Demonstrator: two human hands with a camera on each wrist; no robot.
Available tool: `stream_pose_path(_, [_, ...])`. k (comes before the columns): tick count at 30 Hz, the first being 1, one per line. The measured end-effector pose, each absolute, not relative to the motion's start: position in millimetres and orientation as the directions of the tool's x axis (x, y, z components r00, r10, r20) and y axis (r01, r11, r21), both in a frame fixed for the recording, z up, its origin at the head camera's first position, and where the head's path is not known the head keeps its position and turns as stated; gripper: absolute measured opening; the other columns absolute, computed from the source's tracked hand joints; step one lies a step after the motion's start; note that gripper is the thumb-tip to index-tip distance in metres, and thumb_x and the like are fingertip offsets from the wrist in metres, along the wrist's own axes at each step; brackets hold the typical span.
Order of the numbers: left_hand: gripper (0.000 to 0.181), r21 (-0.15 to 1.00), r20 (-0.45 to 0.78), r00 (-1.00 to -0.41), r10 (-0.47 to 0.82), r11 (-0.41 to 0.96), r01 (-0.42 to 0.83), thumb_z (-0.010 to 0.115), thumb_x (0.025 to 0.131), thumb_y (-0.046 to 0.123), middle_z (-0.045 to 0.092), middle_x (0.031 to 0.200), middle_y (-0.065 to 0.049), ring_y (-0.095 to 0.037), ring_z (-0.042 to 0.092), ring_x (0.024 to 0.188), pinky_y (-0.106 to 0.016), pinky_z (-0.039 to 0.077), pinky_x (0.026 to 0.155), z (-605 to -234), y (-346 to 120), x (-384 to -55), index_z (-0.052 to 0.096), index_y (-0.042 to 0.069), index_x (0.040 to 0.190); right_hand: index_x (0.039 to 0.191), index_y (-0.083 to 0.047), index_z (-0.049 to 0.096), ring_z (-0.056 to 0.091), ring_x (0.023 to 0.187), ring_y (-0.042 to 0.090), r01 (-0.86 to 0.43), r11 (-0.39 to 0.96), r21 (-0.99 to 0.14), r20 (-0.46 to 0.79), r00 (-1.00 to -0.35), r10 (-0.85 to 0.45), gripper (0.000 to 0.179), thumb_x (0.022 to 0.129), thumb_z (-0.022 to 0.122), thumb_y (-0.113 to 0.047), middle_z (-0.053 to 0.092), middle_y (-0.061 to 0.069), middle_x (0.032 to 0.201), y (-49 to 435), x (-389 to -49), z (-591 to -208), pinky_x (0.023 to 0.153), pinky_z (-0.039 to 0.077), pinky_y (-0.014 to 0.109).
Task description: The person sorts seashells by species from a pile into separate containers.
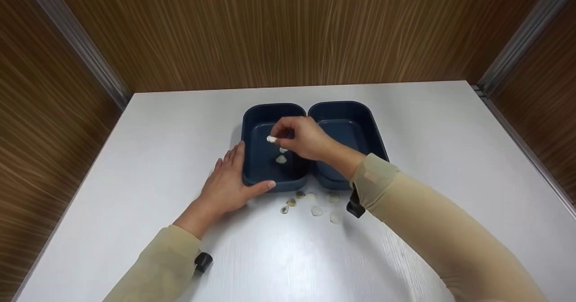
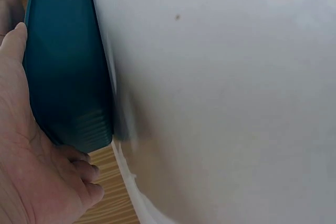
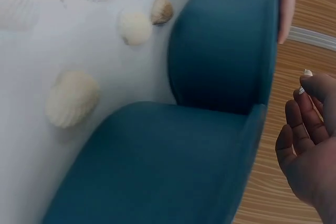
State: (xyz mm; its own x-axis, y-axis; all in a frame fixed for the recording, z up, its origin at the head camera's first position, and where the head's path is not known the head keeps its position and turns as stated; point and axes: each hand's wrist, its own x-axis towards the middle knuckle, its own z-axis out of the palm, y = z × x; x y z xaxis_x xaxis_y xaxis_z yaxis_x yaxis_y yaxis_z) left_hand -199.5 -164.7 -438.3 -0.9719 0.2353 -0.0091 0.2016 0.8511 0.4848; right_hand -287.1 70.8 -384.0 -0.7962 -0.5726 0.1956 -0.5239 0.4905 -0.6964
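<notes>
Well, right grip (image 1: 307,135) pinches a shell (image 1: 271,139), probably; spread left grip (image 1: 227,185) touches blue tray (image 1: 258,160).

Left tray (image 1: 261,169) is free from above along its left side; the right grip (image 1: 306,137) hangs over its right, the forearm (image 1: 343,157) crossing the right tray (image 1: 344,133). Left grip (image 1: 225,187) blocks its near-left corner; shells (image 1: 317,211) litter the desk (image 1: 279,261) in front.

Wears a long left sleeve (image 1: 155,266) in pale beige with a greenish tinge, and a long right sleeve (image 1: 432,225) in warmer tan — turning greenish at the cuff (image 1: 375,180). Carries a small, blocky black left device (image 1: 204,262) under one wrist, and a similar right device (image 1: 355,209) under the other. Goes bare beyond the fabric on left hand (image 1: 227,185) and right hand (image 1: 307,139) alike.
</notes>
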Motion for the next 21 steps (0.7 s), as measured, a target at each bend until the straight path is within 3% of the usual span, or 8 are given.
stream_pose_path(9, [0.134, 0.481, -0.005, -0.971, 0.237, 0.852, 0.206, 0.056, 0.085, 0.090, 0.015, 0.175, -0.023, -0.039, 0.016, 0.161, -0.057, 0.009, 0.129, -439.8, -165.3, -201.1, 0.002, 0.001, 0.170, 0.111, -0.004, 0.076, 0.069, 0.098, 0.020, -0.511, 0.519, -0.686, 0.185, -0.811, -0.555, 0.014, 0.098, 0.076, -0.005, 0.074, 0.009, 0.108, 62.7, -293.1, -391.3, 0.089, 0.057, 0.033])
stream_pose_path(16, [0.134, 0.482, -0.017, -0.970, 0.243, 0.852, 0.205, 0.056, 0.085, 0.090, 0.014, 0.175, -0.023, -0.038, 0.015, 0.162, -0.057, 0.009, 0.129, -439.0, -164.6, -201.4, 0.002, 0.002, 0.170, 0.121, -0.004, 0.075, 0.067, 0.117, 0.024, -0.524, 0.550, -0.650, 0.188, -0.812, -0.553, 0.024, 0.097, 0.075, -0.005, 0.073, 0.011, 0.124, 63.0, -293.9, -393.5, 0.105, 0.053, 0.037])
stream_pose_path(21, [0.134, 0.483, -0.020, -0.970, 0.242, 0.852, 0.202, 0.056, 0.085, 0.090, 0.014, 0.175, -0.022, -0.037, 0.014, 0.162, -0.057, 0.008, 0.130, -439.1, -163.6, -201.9, 0.002, 0.003, 0.170, 0.124, -0.005, 0.074, 0.067, 0.118, 0.023, -0.531, 0.550, -0.644, 0.192, -0.809, -0.556, 0.025, 0.099, 0.073, -0.005, 0.072, 0.010, 0.126, 71.7, -288.2, -386.6, 0.105, 0.052, 0.037])
